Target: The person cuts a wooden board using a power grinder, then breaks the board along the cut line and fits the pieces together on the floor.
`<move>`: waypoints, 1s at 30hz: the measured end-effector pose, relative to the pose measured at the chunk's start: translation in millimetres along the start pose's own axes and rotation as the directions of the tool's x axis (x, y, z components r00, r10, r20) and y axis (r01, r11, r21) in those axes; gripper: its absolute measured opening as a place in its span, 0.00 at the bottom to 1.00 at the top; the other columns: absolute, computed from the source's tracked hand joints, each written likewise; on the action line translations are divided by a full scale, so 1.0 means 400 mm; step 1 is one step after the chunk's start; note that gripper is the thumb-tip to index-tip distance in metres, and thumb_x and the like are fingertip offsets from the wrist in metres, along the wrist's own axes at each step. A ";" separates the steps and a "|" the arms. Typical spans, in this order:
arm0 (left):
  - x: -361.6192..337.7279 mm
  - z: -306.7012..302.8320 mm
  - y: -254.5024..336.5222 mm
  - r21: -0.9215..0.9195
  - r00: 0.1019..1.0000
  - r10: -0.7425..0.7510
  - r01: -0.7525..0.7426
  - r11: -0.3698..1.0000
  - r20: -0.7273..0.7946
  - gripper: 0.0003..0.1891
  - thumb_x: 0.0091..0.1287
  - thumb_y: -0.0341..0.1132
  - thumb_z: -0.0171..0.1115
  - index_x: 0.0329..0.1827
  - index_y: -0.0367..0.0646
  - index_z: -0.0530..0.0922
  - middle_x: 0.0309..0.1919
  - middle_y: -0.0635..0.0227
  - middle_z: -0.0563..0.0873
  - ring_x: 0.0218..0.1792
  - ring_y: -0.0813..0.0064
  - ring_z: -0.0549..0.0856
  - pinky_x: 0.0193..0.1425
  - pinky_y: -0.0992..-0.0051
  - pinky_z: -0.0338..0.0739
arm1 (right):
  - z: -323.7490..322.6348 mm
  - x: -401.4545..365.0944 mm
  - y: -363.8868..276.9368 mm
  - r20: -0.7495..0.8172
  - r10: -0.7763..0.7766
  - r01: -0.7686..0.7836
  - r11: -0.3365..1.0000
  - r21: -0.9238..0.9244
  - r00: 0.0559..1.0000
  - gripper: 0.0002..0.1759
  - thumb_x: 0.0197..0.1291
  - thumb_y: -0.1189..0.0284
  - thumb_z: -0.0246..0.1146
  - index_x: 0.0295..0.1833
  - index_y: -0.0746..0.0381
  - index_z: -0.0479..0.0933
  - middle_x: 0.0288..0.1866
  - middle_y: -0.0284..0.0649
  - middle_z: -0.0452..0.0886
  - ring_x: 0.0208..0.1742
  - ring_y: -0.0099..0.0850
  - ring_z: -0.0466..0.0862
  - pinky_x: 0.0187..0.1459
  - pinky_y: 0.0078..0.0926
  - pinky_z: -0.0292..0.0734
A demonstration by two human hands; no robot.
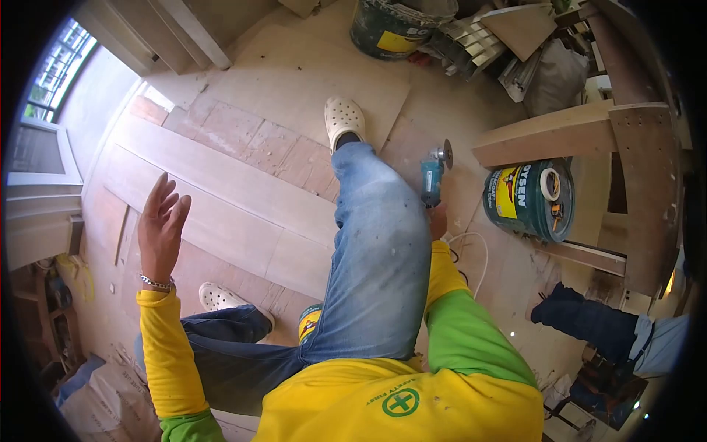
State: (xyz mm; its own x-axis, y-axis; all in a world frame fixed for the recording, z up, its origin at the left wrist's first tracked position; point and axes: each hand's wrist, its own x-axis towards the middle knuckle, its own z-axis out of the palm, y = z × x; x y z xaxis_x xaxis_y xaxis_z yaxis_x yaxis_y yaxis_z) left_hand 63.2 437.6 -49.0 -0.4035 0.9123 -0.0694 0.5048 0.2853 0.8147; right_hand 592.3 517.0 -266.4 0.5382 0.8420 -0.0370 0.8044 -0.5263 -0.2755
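Over the floor on the left, my left hand (162, 228) is raised with its fingers apart and nothing in it. A chain bracelet (155, 282) circles that wrist. My right hand (437, 221), beside my right knee, grips the rear of a teal angle grinder (432, 177). The grinder's disc (446, 154) points away from me, and my leg partly hides the hand. Long pale boards (221, 184) lie on the floor between my left hand and my jeans.
A dark green paint bucket (529, 200) stands right of the grinder, near wooden boards (545, 136). Another bucket (401, 29) is at the top. Scrap wood and metal pieces (471, 44) lie at upper right. Another person's leg (589, 320) extends in from the right. A cord (484, 258) curves across the floor.
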 end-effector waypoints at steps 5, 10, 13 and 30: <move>0.000 -0.006 -0.017 -0.047 0.999 -0.033 0.035 0.998 0.030 0.32 0.72 0.39 0.64 0.75 0.38 0.64 0.66 0.46 0.76 0.64 0.57 0.80 0.64 0.66 0.78 | 0.310 0.126 -0.639 0.124 -0.617 0.609 0.787 0.102 0.777 0.27 0.68 0.55 0.46 0.63 0.60 0.73 0.62 0.45 0.75 0.63 0.41 0.75 0.63 0.39 0.67; 0.002 -0.022 -0.034 -0.045 0.997 -0.063 0.061 0.997 -0.051 0.34 0.68 0.42 0.68 0.74 0.39 0.67 0.63 0.49 0.79 0.61 0.59 0.82 0.62 0.66 0.79 | 0.538 0.244 -0.725 0.253 -0.705 0.744 0.659 -0.110 0.662 0.31 0.77 0.57 0.29 0.76 0.54 0.63 0.80 0.37 0.60 0.79 0.33 0.61 0.78 0.34 0.53; 0.004 -0.028 -0.064 -0.063 0.992 -0.037 0.030 0.998 -0.118 0.34 0.66 0.44 0.70 0.71 0.38 0.70 0.60 0.49 0.82 0.57 0.59 0.84 0.57 0.67 0.82 | 0.438 0.179 -0.724 0.275 -0.713 0.757 0.646 -0.102 0.645 0.31 0.77 0.58 0.28 0.78 0.54 0.60 0.82 0.35 0.56 0.80 0.33 0.58 0.80 0.33 0.50; -0.061 -0.017 0.030 0.033 0.984 0.179 -0.178 0.983 -0.019 0.32 0.66 0.47 0.65 0.69 0.37 0.70 0.61 0.47 0.79 0.63 0.51 0.77 0.70 0.63 0.70 | -0.261 0.165 -0.263 -0.190 -0.282 0.333 0.653 0.681 0.941 0.36 0.64 0.57 0.68 0.66 0.72 0.65 0.59 0.57 0.78 0.60 0.42 0.81 0.60 0.34 0.75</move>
State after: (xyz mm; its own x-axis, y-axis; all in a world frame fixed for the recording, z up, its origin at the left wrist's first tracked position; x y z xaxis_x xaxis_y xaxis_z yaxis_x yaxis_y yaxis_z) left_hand 74.0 417.0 -33.7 -0.3212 0.9429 0.0886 0.5939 0.1277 0.7944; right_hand 569.6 615.7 -139.8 0.3275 0.9176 0.2251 0.5329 0.0174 -0.8460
